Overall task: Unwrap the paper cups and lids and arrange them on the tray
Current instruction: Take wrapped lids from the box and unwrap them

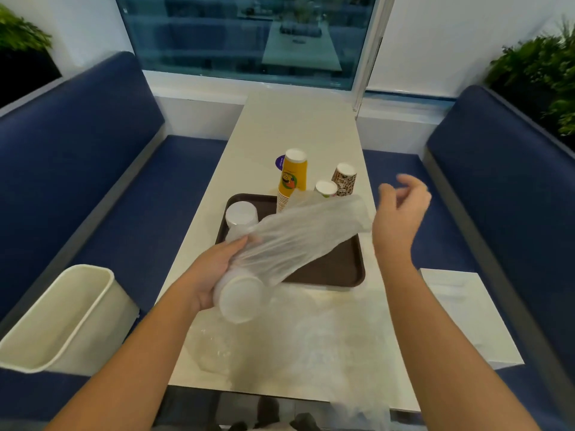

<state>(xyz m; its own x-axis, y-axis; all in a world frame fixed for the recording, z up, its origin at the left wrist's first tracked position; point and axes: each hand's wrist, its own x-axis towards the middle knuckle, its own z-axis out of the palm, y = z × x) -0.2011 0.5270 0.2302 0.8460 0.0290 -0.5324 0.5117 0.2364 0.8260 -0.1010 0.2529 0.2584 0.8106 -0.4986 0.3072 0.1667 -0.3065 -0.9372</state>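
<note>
My left hand [214, 272] grips a stack of white lids [239, 298] still in its clear plastic sleeve [305, 234], held above the near edge of the brown tray [339, 269]. The empty end of the sleeve stretches up and right over the tray. My right hand [401, 209] hovers just right of the sleeve's far end, fingers loosely curled, holding nothing. On the tray stand a stack of white lids [241, 217], a tall upside-down stack of yellow cups [291, 181], a small white cup stack [325, 188] and a patterned brown cup stack [343, 179].
Crumpled clear wrappers [298, 337] lie on the white table [298, 126] in front of the tray. A white bin [62, 318] sits on the blue bench at left. A white paper bag [466, 315] lies on the right bench. A purple sticker [280, 161] is behind the cups.
</note>
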